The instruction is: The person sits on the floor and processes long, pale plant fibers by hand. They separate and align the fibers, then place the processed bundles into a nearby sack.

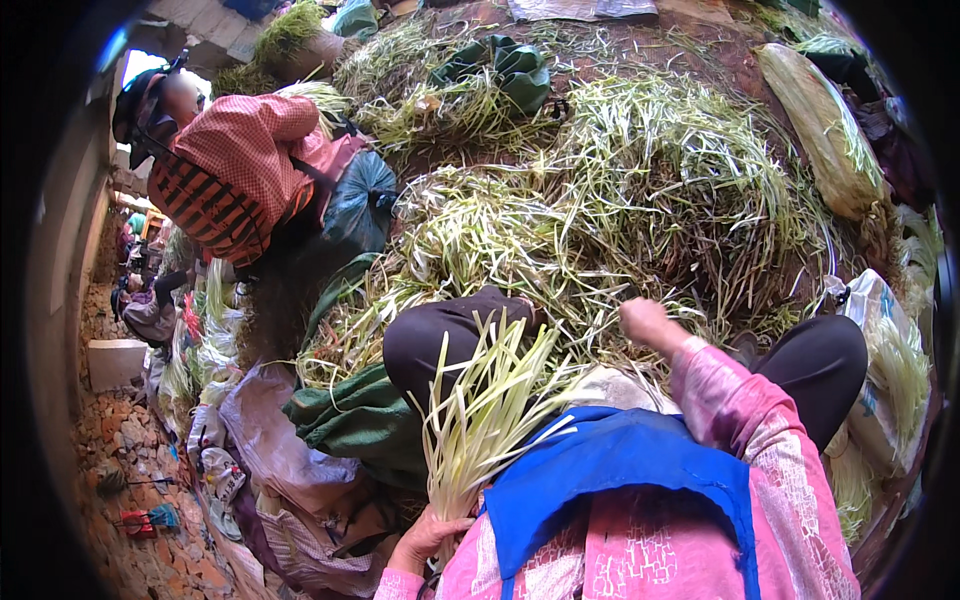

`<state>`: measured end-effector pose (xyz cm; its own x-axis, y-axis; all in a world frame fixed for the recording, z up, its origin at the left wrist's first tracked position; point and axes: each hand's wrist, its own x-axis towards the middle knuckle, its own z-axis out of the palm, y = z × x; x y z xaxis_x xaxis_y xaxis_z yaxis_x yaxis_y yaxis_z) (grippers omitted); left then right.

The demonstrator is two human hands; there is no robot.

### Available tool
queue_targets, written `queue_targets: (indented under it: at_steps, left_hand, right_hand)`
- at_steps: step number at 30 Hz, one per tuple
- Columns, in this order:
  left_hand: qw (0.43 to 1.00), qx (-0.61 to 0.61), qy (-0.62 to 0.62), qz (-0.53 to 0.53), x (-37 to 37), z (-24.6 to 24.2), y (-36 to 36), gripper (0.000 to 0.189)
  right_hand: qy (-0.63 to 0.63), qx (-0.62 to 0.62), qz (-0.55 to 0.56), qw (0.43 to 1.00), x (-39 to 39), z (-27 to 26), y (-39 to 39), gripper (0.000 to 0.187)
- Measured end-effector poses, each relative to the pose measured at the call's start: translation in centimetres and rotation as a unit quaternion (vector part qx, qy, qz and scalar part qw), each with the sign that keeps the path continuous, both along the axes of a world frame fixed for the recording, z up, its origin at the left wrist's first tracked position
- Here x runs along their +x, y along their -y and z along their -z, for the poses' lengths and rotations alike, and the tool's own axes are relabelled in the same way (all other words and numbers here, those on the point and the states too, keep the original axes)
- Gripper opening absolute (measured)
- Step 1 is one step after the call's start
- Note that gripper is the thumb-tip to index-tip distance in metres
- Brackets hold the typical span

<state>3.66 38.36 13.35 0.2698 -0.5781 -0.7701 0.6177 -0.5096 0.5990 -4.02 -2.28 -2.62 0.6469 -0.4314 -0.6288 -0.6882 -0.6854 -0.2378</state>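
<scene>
At the lower left of my lap, my left hand [431, 538] is closed around the base of a bunch of pale yellow-green chive-like stalks [480, 412]. The loose leaf ends fan upward across my left thigh. My right hand [651, 322] is held with curled fingers at the near edge of a large heap of the same cut stalks and leaves [510, 232]. Whether anything is between those fingers cannot be made out. A blue apron [600, 442] covers my lap between my bent knees.
A co-worker [240, 150] sits at the upper left beside a blue sack [364, 202]. Green cloth [360, 416] lies by my left knee. A white bag of stalks [889, 375] stands at right, a long yellowish bundle [825, 135] beyond it. Broken bricks [142, 442] cover the left ground.
</scene>
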Motion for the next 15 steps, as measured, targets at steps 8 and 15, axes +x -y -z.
queue_targets:
  at_steps: [8,15]
  left_hand:
    - [0.921,0.068,0.328,0.198,3.2,-2.3,1.5,0.015]
    - [0.576,0.101,0.675,0.45,5.7,-9.4,10.6,0.008]
  right_hand:
    - [0.261,-0.041,0.059,0.963,-0.2,-3.6,4.0,0.034]
    - [0.388,0.033,0.028,0.921,1.7,-12.9,5.7,0.048]
